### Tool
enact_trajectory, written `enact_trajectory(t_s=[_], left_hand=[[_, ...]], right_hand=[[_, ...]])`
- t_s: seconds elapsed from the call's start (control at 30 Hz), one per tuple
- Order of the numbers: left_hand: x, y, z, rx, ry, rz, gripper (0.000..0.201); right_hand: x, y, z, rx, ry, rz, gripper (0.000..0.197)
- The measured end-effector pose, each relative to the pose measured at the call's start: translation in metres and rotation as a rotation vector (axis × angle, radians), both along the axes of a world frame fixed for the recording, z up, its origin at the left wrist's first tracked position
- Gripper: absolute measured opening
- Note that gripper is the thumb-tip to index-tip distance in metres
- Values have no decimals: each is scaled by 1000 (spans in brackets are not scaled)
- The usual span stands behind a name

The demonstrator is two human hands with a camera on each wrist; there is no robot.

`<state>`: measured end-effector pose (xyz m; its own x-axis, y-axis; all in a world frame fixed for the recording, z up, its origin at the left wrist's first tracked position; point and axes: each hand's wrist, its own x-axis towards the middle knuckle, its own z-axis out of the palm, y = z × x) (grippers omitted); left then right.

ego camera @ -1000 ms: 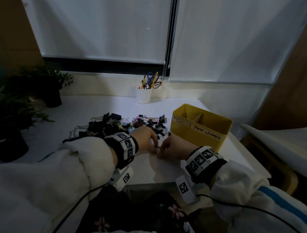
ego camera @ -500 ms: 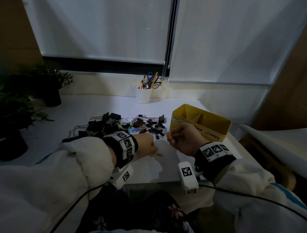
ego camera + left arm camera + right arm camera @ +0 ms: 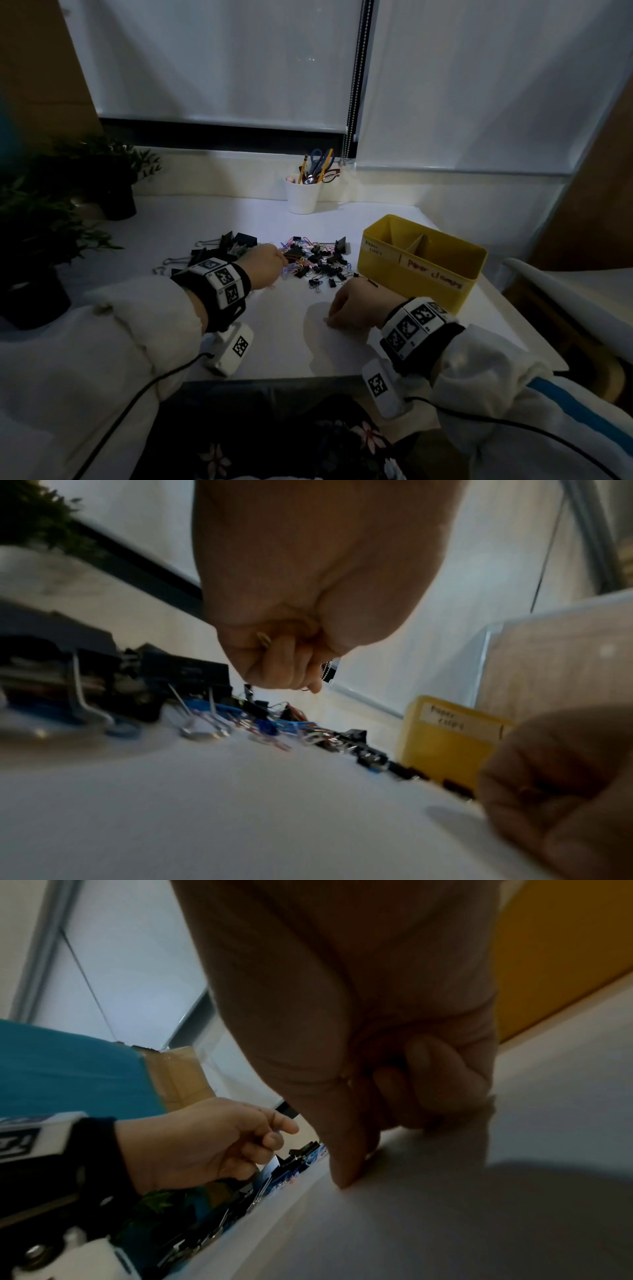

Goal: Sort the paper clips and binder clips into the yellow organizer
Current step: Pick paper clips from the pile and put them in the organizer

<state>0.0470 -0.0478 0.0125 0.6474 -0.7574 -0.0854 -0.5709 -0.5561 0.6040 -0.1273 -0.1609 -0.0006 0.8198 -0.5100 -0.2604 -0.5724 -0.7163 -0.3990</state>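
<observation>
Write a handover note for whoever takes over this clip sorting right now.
Hands: the left grip is at the clip pile, fingers curled round a gold paper clip. The right grip is down on the table, a fingertip at a loose paper clip; whether it holds it is unclear.
The yellow organizer stands right of the pile; no clips show inside it.
Done: nothing visibly sorted.
Left: nearly the whole pile, paper clips and binder clips alike.

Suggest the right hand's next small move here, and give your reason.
Probably pinch and lift the paper clip lying at the right hand: its fingers are pressed to the table there, and the yellow organizer, its labelled paper-clip section, stands close behind.
</observation>
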Motion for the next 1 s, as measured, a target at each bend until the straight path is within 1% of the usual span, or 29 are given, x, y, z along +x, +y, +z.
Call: enact_trajectory(t_s=[0.07,0.13,0.17,0.2,0.27,0.33,0.43,0.53,0.6,0.67,0.73,0.8,0.83,0.87,0.9,0.93,0.97,1.0], left_hand=[[7,0,-1,-9,-105,43,28],[12,-1,-3,62,-171,0,26],[14,-1,-3,127,-229,-50,27],[17,-2,-5,187,-295,-95,32],[21,-6,-7,245,-405,-139,44],[23,-14,-8,267,-441,-150,48],[20,-24,-9,306,-456,-173,44],[15,-28,-13,328,-489,-193,34],[13,-27,-17,322,-459,-209,40],[10,-26,-14,273,-382,-219,44],[7,-24,-7,206,-305,-203,41],[3,-24,2,142,-181,-175,35],[1,-25,6,110,-85,-163,31],[-1,-27,11,63,21,-139,27],[-3,-30,14,-10,167,-97,23],[-6,-32,18,-104,349,-37,21],[-10,-35,22,-200,512,17,19],[-13,-37,26,-279,632,44,15]], right_hand=[[5,2,2,-42,95,70,30],[10,4,4,-49,172,106,35],[13,5,4,-57,182,110,35],[15,4,4,-73,163,106,34],[16,2,3,-118,76,81,35],[15,0,2,-116,31,83,30],[14,1,1,-89,54,155,23],[16,1,-1,-99,137,194,30],[17,0,0,-92,197,199,33],[16,3,4,-66,228,184,33],[15,3,7,-32,235,160,34],[10,3,8,40,173,96,33],[7,2,9,170,84,27,28],[4,0,10,402,-49,-84,23],[2,-2,12,667,-195,-211,21],[-1,-7,14,885,-325,-306,21],[-4,-12,18,1033,-426,-357,20],[-7,-20,21,1112,-499,-385,20]])
